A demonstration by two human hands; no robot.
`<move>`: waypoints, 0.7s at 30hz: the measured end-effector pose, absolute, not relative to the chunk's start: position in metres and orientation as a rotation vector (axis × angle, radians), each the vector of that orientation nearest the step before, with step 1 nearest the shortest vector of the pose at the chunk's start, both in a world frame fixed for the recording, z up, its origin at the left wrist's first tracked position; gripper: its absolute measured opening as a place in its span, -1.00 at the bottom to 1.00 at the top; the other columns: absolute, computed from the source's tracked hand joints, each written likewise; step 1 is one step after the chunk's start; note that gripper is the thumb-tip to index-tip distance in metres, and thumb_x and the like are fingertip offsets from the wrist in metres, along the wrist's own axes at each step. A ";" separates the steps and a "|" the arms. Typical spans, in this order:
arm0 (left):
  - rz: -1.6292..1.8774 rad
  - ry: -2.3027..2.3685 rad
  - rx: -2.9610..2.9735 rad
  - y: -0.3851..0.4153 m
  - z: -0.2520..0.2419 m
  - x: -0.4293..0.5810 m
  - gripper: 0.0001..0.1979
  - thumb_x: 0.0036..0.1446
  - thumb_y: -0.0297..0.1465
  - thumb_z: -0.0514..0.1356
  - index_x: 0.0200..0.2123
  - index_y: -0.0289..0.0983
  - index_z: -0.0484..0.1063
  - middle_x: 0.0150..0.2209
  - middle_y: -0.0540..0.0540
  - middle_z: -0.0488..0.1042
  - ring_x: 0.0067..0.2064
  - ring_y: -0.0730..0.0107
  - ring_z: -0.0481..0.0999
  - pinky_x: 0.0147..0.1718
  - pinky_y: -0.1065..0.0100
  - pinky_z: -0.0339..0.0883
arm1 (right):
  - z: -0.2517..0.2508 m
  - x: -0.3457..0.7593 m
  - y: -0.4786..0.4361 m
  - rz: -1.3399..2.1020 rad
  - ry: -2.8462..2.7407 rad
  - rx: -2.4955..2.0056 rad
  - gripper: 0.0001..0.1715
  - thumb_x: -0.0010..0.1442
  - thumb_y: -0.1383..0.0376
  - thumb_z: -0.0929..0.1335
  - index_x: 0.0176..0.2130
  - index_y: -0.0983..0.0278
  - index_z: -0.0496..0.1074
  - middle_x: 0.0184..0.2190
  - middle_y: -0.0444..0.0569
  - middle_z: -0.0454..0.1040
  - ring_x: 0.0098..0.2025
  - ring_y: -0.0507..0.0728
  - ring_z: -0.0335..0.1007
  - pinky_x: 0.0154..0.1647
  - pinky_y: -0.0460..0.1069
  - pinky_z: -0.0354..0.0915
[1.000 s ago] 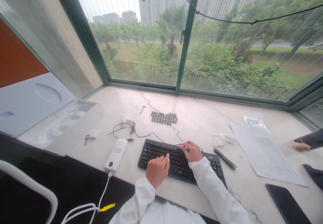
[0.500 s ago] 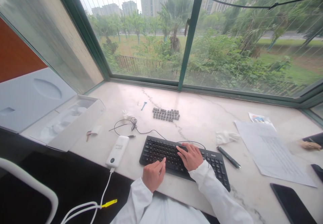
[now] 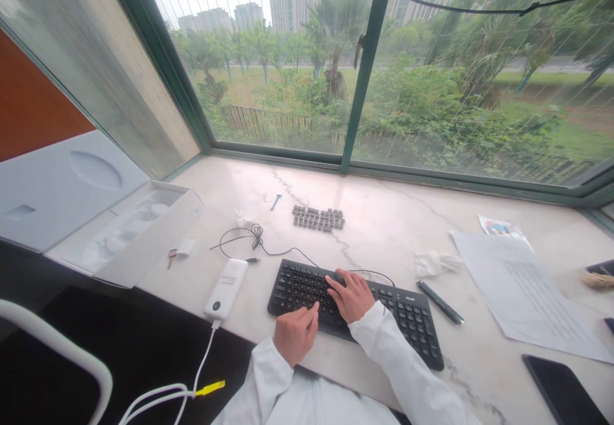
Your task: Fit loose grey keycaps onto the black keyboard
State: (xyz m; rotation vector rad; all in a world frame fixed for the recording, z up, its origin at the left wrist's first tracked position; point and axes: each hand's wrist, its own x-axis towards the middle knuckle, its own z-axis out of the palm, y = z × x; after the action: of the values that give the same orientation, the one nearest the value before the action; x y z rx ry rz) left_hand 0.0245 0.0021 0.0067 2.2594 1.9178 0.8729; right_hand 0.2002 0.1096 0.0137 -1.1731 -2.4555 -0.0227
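A black keyboard (image 3: 412,319) lies slightly turned on the marble surface, its cable running off behind it. My left hand (image 3: 296,335) rests at its near edge, index finger stretched over the lower keys and the other fingers curled; nothing shows in it. Over the middle keys, my right hand (image 3: 352,296) is spread with its fingertips near the upper rows, and it holds nothing. Behind the keyboard sit several small grey key-like pieces (image 3: 318,218) in rows. A small blue tool (image 3: 275,202) lies left of them.
A white power bank (image 3: 226,289) with a white cable lies left of the keyboard, near a bundled black cable (image 3: 257,236). Farther left stands an open white box (image 3: 139,246). On the right are a black pen (image 3: 440,302), printed paper (image 3: 522,291), crumpled tissue (image 3: 436,263) and a phone (image 3: 561,386).
My right hand has slid left across the keys. My left hand stays almost in place on the keyboard's near edge. The whole view has shifted slightly.
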 end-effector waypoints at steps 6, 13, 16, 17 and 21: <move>0.881 1.924 2.256 0.002 0.007 0.024 -0.67 0.23 -0.40 0.00 -0.03 -0.19 0.46 -0.50 -0.05 0.48 -0.47 0.51 0.47 -0.46 0.50 0.32 | 0.016 0.184 0.111 -0.009 -2.449 -1.146 -0.69 0.23 0.18 0.25 -0.05 0.05 0.44 0.02 -0.01 0.34 -0.02 0.19 0.22 0.01 0.08 0.04; 0.874 1.932 2.253 0.003 0.009 0.024 -0.68 0.23 -0.40 0.00 -0.04 -0.19 0.47 -0.48 -0.05 0.50 -0.47 0.50 0.48 -0.48 0.49 0.32 | 0.021 0.169 0.108 0.034 -2.472 -1.153 -0.68 0.22 0.15 0.27 -0.03 0.04 0.42 0.06 -0.03 0.32 0.00 0.20 0.21 0.03 0.10 0.05; 0.865 1.946 2.252 0.003 0.009 0.024 -0.68 0.22 -0.40 0.00 -0.05 -0.18 0.47 -0.49 -0.04 0.49 -0.47 0.50 0.48 -0.48 0.50 0.32 | 0.022 0.165 0.109 0.043 -2.478 -1.162 -0.67 0.20 0.14 0.28 -0.02 0.03 0.41 0.06 -0.03 0.32 0.01 0.20 0.21 0.04 0.10 0.05; 0.865 1.944 2.251 0.003 0.010 0.024 -0.69 0.22 -0.40 0.01 -0.06 -0.18 0.48 -0.49 -0.04 0.49 -0.47 0.51 0.48 -0.48 0.50 0.32 | 0.023 0.166 0.110 0.043 -2.482 -1.153 -0.66 0.20 0.14 0.28 -0.02 0.02 0.41 0.06 -0.03 0.32 0.01 0.20 0.21 0.04 0.10 0.05; 0.885 1.933 2.232 0.003 0.009 0.024 -0.68 0.22 -0.41 0.00 -0.05 -0.19 0.48 -0.49 -0.05 0.49 -0.47 0.49 0.47 -0.45 0.49 0.33 | 0.021 0.182 0.119 0.021 -2.454 -1.050 -0.70 0.23 0.19 0.26 -0.06 0.05 0.45 0.02 -0.04 0.35 -0.03 0.15 0.26 0.03 0.06 0.06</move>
State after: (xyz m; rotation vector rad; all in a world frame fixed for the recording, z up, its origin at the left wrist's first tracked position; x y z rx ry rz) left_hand 0.0239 0.0028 0.0085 2.2324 1.9331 0.8847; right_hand 0.1818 0.1186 0.0212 -1.0502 -2.4544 0.0212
